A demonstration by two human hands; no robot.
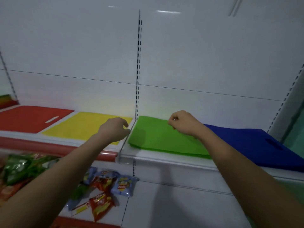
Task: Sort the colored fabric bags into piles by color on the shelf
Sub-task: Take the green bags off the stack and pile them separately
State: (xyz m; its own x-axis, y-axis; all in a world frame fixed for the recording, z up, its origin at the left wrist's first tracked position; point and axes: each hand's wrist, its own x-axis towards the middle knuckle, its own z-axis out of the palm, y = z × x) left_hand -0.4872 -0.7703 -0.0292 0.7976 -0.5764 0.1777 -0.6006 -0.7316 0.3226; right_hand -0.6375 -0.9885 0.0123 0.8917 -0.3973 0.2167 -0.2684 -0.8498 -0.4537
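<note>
White shelf [164, 159] carries red bag [29, 119] at nine o'clock, then yellow bag [82, 127], green bag [158, 139], blue bag [256, 143] at three. Left hand [115, 129] hovers, loosely curled and holding nothing; right hand [182, 122] is curled over the green bag, grip unclear.

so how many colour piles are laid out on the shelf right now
4, left to right: the red pile far left, the yellow pile beside it, the green pile past the upright, the blue pile far right. More may lie beyond the left edge.
</note>
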